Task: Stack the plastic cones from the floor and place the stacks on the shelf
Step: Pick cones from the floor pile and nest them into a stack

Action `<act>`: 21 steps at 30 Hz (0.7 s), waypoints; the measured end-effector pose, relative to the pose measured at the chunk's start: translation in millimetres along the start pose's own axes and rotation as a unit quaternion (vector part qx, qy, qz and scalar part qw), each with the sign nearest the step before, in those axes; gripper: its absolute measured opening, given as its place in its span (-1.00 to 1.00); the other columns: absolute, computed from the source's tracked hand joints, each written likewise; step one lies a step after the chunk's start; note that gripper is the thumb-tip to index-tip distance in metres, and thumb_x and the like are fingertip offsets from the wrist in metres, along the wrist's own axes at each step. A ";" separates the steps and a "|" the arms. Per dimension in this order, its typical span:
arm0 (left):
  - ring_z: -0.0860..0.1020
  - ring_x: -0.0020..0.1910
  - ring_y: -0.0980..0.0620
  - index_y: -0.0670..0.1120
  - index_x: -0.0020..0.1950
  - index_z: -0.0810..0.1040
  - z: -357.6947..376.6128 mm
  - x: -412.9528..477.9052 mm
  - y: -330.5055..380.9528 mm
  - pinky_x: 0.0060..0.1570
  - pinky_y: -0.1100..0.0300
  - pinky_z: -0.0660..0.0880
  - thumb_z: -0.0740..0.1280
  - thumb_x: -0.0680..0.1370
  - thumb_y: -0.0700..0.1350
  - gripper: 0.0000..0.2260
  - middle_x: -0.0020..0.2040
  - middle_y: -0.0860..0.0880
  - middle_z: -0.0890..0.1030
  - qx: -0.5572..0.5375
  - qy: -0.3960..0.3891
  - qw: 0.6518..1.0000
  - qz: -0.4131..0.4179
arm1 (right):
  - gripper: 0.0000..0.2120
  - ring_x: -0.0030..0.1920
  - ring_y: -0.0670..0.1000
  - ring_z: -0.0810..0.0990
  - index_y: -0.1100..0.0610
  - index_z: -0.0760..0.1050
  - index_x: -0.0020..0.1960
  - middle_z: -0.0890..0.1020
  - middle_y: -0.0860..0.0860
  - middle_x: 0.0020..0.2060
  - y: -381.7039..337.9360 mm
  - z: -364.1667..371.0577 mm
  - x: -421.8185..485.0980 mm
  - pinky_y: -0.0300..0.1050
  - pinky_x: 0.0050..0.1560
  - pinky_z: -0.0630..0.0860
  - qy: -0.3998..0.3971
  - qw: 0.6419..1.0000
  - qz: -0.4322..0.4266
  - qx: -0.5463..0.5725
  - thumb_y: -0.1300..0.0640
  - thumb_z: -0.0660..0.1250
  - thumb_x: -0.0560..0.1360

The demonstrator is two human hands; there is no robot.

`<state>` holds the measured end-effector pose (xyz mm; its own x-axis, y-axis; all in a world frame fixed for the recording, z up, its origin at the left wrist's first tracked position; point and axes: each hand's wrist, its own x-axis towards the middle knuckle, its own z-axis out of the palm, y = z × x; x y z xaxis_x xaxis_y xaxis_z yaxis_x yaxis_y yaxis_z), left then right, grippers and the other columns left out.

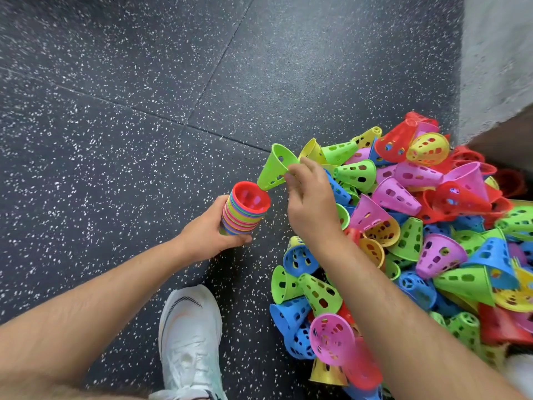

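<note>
While the pile of cones (pixel 418 226) sprawls across the speckled floor (pixel 115 111) on your right, judge each piece as light, thin, perforated plastic. It is probably slick and springy, so take it near the wide rim. Your left hand (pixel 213 235) wraps around the ribbed side of the nested stack (pixel 245 212), mouth up. Your right hand (pixel 311 203) pinches the green cone (pixel 275 167) near its wide end, with the narrow tip at the stack's red mouth — not yet seated.
</note>
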<state>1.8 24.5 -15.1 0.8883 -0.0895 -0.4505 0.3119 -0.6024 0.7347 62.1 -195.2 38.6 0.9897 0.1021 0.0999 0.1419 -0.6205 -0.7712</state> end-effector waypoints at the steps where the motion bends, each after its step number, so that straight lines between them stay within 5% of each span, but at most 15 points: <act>1: 0.60 0.17 0.19 0.34 0.35 0.30 0.2 -0.5 1.4 0.34 -0.02 0.48 0.52 0.21 0.41 -0.22 0.16 0.30 0.62 0.003 0.000 1.000 0.001 | -0.84 0.40 0.16 0.42 0.23 0.57 0.13 0.47 0.24 0.34 -4.9 -2.0 -5.2 -0.22 0.35 0.31 0.007 1.000 -0.006 0.011 0.19 0.26 0.64; 10: 0.63 0.15 0.16 0.27 0.34 0.38 -0.2 5.1 3.0 0.32 -0.06 0.51 0.58 0.22 0.31 -0.26 0.14 0.24 0.65 -0.025 0.004 1.000 0.016 | -0.83 0.23 0.18 0.50 0.15 0.57 0.12 0.57 0.10 0.18 1.8 2.0 -28.1 0.11 0.22 0.47 -0.122 0.986 -0.084 -0.072 0.12 0.25 0.62; 15: 0.67 0.10 0.11 0.17 0.32 0.46 3.4 18.0 13.0 0.27 -0.07 0.57 0.68 0.30 0.03 -0.33 0.09 0.13 0.70 -0.056 -0.007 0.998 0.026 | -0.70 0.30 0.03 0.45 0.08 0.50 0.32 0.58 0.00 0.22 -2.0 -8.3 -27.0 -0.12 0.39 0.31 -0.168 0.980 -0.072 -0.075 0.02 0.27 0.63; 18: 0.66 0.08 0.17 0.08 0.33 0.47 10.8 30.5 28.7 0.23 0.07 0.57 0.69 0.34 -0.06 -0.36 0.08 0.13 0.70 -0.057 -0.006 0.997 0.042 | -0.69 0.25 0.00 0.46 0.08 0.46 0.36 0.59 0.00 0.18 -0.5 -25.2 -15.2 -0.06 0.29 0.41 -0.142 0.987 -0.029 -0.065 0.07 0.22 0.65; 21: 0.66 0.11 0.17 0.07 0.35 0.45 18.4 45.4 45.6 0.25 0.08 0.56 0.69 0.34 -0.07 -0.34 0.12 0.12 0.69 -0.060 -0.025 0.996 0.065 | -0.71 0.17 0.16 0.50 0.15 0.53 0.24 0.60 0.10 0.11 13.7 -39.6 1.5 0.13 0.17 0.47 -0.092 0.988 -0.035 -0.120 0.29 0.23 0.55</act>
<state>50.1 -21.7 -11.4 0.9066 -0.2016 -0.3707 0.2365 -0.4847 0.8421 66.2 -234.3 53.0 0.9606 0.2775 0.0151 0.2319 -0.7705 -0.5938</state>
